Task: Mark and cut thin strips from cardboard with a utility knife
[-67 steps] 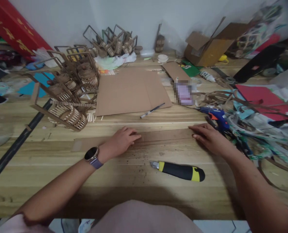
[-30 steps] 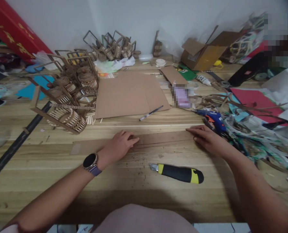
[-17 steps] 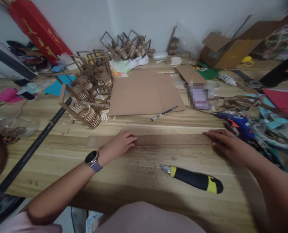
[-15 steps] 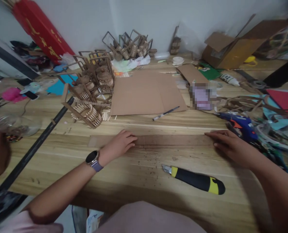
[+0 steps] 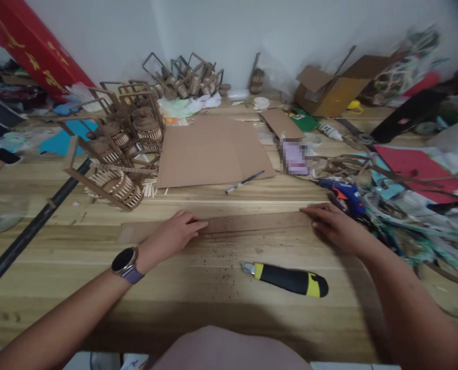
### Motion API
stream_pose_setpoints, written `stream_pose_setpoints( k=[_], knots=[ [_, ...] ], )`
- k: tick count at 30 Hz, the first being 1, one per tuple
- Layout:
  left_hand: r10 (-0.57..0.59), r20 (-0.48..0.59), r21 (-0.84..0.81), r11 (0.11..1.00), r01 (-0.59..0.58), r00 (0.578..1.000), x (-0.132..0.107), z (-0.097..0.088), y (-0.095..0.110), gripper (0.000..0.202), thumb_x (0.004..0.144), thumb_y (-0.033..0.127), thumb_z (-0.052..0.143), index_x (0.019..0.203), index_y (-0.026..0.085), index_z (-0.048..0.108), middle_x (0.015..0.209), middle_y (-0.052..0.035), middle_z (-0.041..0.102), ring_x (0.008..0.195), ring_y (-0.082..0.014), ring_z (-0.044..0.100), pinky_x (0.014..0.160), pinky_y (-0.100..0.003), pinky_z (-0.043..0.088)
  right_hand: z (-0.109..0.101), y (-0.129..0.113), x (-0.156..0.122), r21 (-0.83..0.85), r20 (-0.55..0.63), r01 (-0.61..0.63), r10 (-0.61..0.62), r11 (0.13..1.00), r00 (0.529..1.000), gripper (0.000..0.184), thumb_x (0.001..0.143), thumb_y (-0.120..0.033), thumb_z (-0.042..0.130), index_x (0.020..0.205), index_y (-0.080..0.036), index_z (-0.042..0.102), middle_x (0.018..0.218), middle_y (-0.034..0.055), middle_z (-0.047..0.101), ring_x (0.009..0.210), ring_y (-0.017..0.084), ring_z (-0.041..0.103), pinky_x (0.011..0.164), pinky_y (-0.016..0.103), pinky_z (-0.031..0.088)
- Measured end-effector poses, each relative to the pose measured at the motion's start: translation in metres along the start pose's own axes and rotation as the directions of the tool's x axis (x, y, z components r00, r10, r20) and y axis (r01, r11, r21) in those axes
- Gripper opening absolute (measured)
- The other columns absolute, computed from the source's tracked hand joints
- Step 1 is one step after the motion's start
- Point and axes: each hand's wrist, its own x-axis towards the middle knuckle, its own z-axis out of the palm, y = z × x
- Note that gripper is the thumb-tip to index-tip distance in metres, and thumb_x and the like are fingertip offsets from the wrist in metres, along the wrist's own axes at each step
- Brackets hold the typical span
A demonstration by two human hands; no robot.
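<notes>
A long, narrow cardboard strip lies across the wooden table in front of me. My left hand, below a watch on the wrist, holds it near the middle, fingers bent over its top and thumb by the near edge. At the strip's far right end, my right hand pinches the corner between thumb and fingers. A thin dark gap runs along the strip's near edge. Closer to me rests a black and yellow utility knife with its blade pointing left, touched by neither hand. Small brown crumbs are scattered left of the blade.
Beyond the strip lie a cardboard sheet and a pen. Several small stick-sided baskets stand at the left, near a black bar. A blue glue gun and tangled ties are on the right. An open carton stands behind.
The view has shifted to the right, so most things appear further left. The strip's right end has tilted slightly away from me, and the gap along its near edge looks wider.
</notes>
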Motion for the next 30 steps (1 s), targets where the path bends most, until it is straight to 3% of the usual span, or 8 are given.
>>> stream_pose_setpoints(
  k=[7, 13, 16, 18, 22, 23, 28, 30],
  knots=[
    [0.013, 0.076, 0.054, 0.998, -0.017, 0.997, 0.006, -0.003, -0.001, 0.041, 0.104, 0.024, 0.038, 0.128, 0.029, 0.070, 0.098, -0.0083, 0.060, 0.089, -0.0222, 0.054, 0.079, -0.034, 0.049, 0.000, -0.004, -0.001, -0.014, -0.005, -0.016, 0.016, 1.000, 1.000, 0.042, 0.084, -0.026, 0.050, 0.120, -0.027, 0.072, 0.117, 0.0119, 0.066, 0.114, 0.030, 0.064, 0.105, 0.053, 0.050],
    [0.147, 0.109, 0.113, 0.981, -0.159, 0.983, 0.020, -0.009, 0.003, 0.035, 0.098, 0.010, 0.044, 0.112, 0.022, 0.073, 0.122, -0.0098, 0.062, 0.111, -0.0248, 0.056, 0.097, -0.039, 0.047, 0.000, -0.005, -0.001, -0.026, -0.015, -0.022, 0.021, 0.999, 1.000, 0.042, 0.084, -0.025, 0.051, 0.120, -0.028, 0.072, 0.117, 0.0115, 0.065, 0.113, 0.029, 0.065, 0.105, 0.050, 0.050],
    [0.203, 0.208, 0.025, 0.977, -0.213, 0.957, 0.040, -0.010, 0.011, 0.034, 0.096, 0.002, 0.039, 0.091, 0.016, 0.070, 0.103, -0.0057, 0.067, 0.093, -0.0193, 0.062, 0.085, -0.029, 0.050, 0.000, -0.005, -0.001, -0.034, -0.014, -0.019, 0.018, 0.999, 1.000, 0.042, 0.084, -0.024, 0.050, 0.120, -0.027, 0.072, 0.118, 0.0122, 0.065, 0.114, 0.029, 0.065, 0.106, 0.050, 0.050],
    [0.227, 0.240, 0.034, 0.970, -0.242, 0.944, 0.059, -0.010, 0.019, 0.033, 0.093, -0.001, 0.040, 0.093, 0.016, 0.069, 0.100, -0.0058, 0.068, 0.090, -0.0200, 0.064, 0.079, -0.029, 0.049, -0.001, -0.005, -0.001, -0.040, -0.007, -0.015, 0.014, 0.999, 1.000, 0.042, 0.084, -0.023, 0.050, 0.120, -0.026, 0.072, 0.119, 0.0130, 0.065, 0.115, 0.029, 0.064, 0.106, 0.050, 0.050],
    [0.303, 0.355, 0.028, 0.942, -0.335, 0.884, 0.105, -0.018, 0.042, 0.059, 0.088, -0.002, 0.053, 0.139, 0.028, 0.058, 0.109, -0.0028, 0.071, 0.090, -0.0188, 0.067, 0.074, -0.025, 0.048, -0.002, -0.006, 0.001, -0.056, 0.009, -0.009, 0.009, 0.998, 1.000, 0.043, 0.083, -0.023, 0.049, 0.120, -0.024, 0.071, 0.119, 0.0138, 0.065, 0.115, 0.029, 0.064, 0.105, 0.049, 0.050],
    [0.292, 0.451, 0.062, 0.932, -0.356, 0.843, 0.117, -0.021, 0.049, 0.068, 0.088, 0.000, 0.057, 0.148, 0.032, 0.050, 0.109, -0.0035, 0.073, 0.089, -0.0199, 0.068, 0.072, -0.025, 0.048, -0.002, -0.006, 0.001, -0.062, 0.014, -0.008, 0.009, 0.998, 1.000, 0.043, 0.083, -0.023, 0.049, 0.121, -0.023, 0.072, 0.119, 0.0141, 0.065, 0.114, 0.029, 0.065, 0.105, 0.049, 0.050],
    [0.200, 0.679, 0.175, 0.891, -0.420, 0.707, 0.163, -0.027, 0.078, 0.100, 0.078, -0.002, 0.069, 0.158, 0.042, 0.028, 0.112, -0.0043, 0.075, 0.091, -0.0238, 0.070, 0.074, -0.028, 0.048, -0.005, -0.011, 0.001, -0.112, 0.039, -0.004, 0.008, 0.994, 0.999, 0.045, 0.083, -0.022, 0.049, 0.121, -0.022, 0.072, 0.119, 0.0141, 0.068, 0.114, 0.028, 0.066, 0.103, 0.046, 0.052],
    [0.179, 0.707, 0.172, 0.895, -0.412, 0.684, 0.172, -0.021, 0.082, 0.105, 0.075, -0.003, 0.072, 0.157, 0.044, 0.027, 0.106, -0.0037, 0.077, 0.085, -0.0238, 0.070, 0.072, -0.029, 0.049, -0.011, -0.014, 0.003, -0.142, 0.062, 0.005, 0.003, 0.990, 0.998, 0.045, 0.081, -0.020, 0.051, 0.120, -0.022, 0.073, 0.117, 0.0130, 0.070, 0.111, 0.027, 0.067, 0.100, 0.043, 0.053]
  ],
)
